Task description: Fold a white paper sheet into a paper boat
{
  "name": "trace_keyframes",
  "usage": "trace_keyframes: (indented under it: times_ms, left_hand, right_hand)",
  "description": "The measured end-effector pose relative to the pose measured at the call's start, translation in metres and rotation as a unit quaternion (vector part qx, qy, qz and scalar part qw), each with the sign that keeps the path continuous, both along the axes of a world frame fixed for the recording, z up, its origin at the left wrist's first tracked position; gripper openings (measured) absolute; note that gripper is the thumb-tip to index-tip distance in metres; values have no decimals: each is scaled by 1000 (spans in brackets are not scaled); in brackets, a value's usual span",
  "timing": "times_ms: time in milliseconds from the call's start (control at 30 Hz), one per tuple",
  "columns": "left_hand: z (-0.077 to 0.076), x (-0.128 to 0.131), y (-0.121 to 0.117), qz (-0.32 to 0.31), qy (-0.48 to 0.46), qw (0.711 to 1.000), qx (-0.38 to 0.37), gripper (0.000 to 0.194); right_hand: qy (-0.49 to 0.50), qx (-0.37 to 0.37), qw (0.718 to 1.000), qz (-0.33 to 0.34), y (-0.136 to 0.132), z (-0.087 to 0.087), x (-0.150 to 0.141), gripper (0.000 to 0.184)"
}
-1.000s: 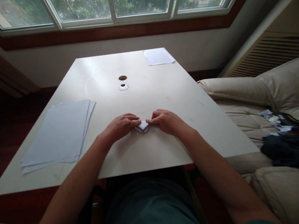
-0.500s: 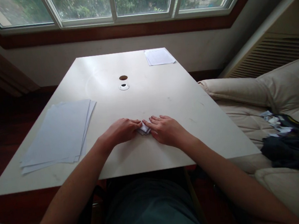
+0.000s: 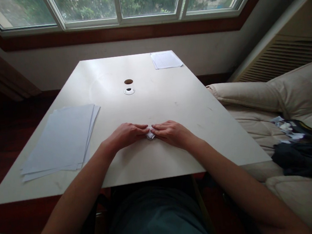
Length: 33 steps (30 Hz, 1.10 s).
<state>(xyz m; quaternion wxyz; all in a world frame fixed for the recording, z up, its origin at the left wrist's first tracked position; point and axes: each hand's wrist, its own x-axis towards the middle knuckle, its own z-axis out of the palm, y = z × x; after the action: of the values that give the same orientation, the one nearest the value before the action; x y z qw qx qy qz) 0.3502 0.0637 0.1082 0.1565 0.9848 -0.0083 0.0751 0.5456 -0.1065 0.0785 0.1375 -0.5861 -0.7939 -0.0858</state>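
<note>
A small folded piece of white paper (image 3: pixel 150 135) lies on the white table (image 3: pixel 154 102), close to the table's near edge. My left hand (image 3: pixel 126 135) and my right hand (image 3: pixel 171 134) rest palm down on either side of it. The fingertips of both hands press in on the paper from left and right and cover much of it, so its exact shape is hidden.
A stack of white sheets (image 3: pixel 60 138) lies on the table to the left, and a few printed sheets (image 3: pixel 166 59) lie at the far edge. A round grommet (image 3: pixel 129 91) and a hole are set mid-table. A cream sofa (image 3: pixel 254 99) with dark cloth (image 3: pixel 302 157) stands right.
My hands have lowered and flattened onto the table, closing in on the paper. The paper looks flatter and more compact than the raised, pointed fold of a second ago.
</note>
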Motion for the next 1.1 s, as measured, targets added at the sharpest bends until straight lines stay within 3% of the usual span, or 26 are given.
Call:
trace_keyframes:
  times_ms: [267, 433, 533, 633, 733, 800, 1100]
  left_hand:
    - [-8, 0, 9, -11, -17, 994, -103, 29]
    - [-12, 5, 9, 12, -63, 979, -195, 29]
    - [-11, 9, 5, 63, -77, 969, -227, 27]
    - [-10, 12, 2, 109, -61, 961, -246, 26]
    - [-13, 14, 0, 126, -43, 943, -306, 30]
    - [-15, 14, -1, 127, -41, 932, -338, 32]
    - [-7, 16, -8, 149, -81, 956, -238, 19]
  right_hand:
    - [-3, 42, 999, 6, -1, -4, -1, 25]
    - [133, 44, 990, -8, 2, -4, -2, 26]
    - [281, 32, 958, -52, 3, -4, -3, 24]
    - [405, 11, 908, -104, 4, -4, -6, 24]
    - [489, -11, 862, -134, 4, -5, -10, 27]
    - [510, -16, 849, -141, 5, -5, -11, 27]
    - [482, -31, 865, -133, 3, 3, -11, 25]
